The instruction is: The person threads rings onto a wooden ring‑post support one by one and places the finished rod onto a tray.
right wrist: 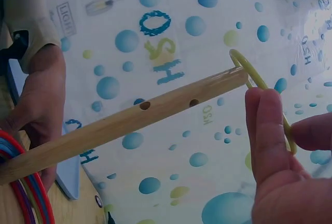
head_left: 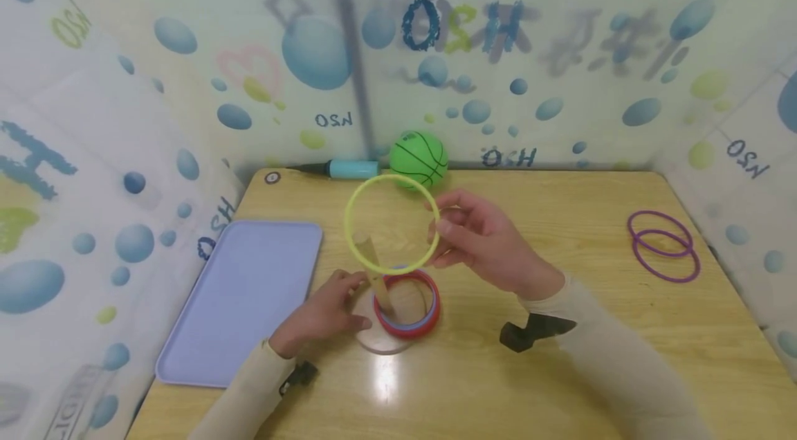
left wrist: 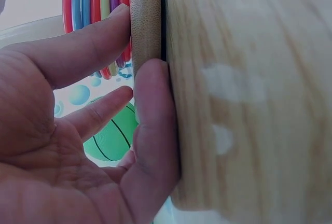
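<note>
My right hand pinches a thin yellow-green ring between thumb and fingers. In the right wrist view, the ring is at the upper tip of the wooden post, which has two drilled holes. A stack of red, blue, purple and yellow-green rings sits around the post's foot. The post stands on a round wooden base on the table. At the base's left side, my left hand holds its edge, thumb and fingers spread along the rim.
Two purple rings lie overlapping at the right of the wooden table. A lilac tray lies on the left. By the back wall are a green ball and a blue hand pump. Patterned sheeting encloses the sides and back.
</note>
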`<state>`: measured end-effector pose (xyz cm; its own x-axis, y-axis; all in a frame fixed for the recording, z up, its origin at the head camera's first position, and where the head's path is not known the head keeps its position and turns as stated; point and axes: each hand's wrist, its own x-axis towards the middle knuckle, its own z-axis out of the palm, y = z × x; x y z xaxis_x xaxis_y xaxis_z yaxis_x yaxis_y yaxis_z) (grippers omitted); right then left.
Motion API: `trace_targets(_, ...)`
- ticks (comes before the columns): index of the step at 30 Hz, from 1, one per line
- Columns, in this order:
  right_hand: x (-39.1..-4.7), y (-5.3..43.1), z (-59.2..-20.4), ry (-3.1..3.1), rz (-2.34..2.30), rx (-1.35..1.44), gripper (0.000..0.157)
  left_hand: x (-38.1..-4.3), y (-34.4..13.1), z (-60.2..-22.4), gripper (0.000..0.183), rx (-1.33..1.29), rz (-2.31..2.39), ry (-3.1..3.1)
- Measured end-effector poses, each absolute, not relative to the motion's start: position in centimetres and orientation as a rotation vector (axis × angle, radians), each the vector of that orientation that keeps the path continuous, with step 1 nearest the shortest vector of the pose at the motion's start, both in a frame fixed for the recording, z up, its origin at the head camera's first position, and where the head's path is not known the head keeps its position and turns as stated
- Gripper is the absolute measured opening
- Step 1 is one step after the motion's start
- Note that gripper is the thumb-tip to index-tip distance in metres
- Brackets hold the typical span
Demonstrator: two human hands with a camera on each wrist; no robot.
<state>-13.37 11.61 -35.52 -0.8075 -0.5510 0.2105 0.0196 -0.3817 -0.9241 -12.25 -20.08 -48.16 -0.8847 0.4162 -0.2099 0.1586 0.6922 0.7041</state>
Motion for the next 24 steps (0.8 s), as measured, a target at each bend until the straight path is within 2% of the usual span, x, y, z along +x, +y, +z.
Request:
trace_targets(8, -12.9, 10.2, -37.6, 1.59, -2.118, -0.523, 0.025, -12.4, -20.0, -48.4, 0.066, 0.583, 1.055, 2.564)
trace_targets(12, -12.8, 10.1, -38.8, 1.671, -2.052, -0.477, 0.026, -12.5, -20.0, -48.4, 0.067, 0.626, 1.107, 2.542)
trace_targets(21, -13.0, 11.1, -42.0, 1.787, -1.94, -0.424, 0.034, -12.3, -20.0, -48.3, 0.057, 0.536, 0.996, 2.592)
trace_targets(24, -13.1, 11.6, -43.1, 1.806, -1.921, -0.401, 0.035, -12.4, -19.9, -48.4, 0.059, 0.516, 1.016, 2.569)
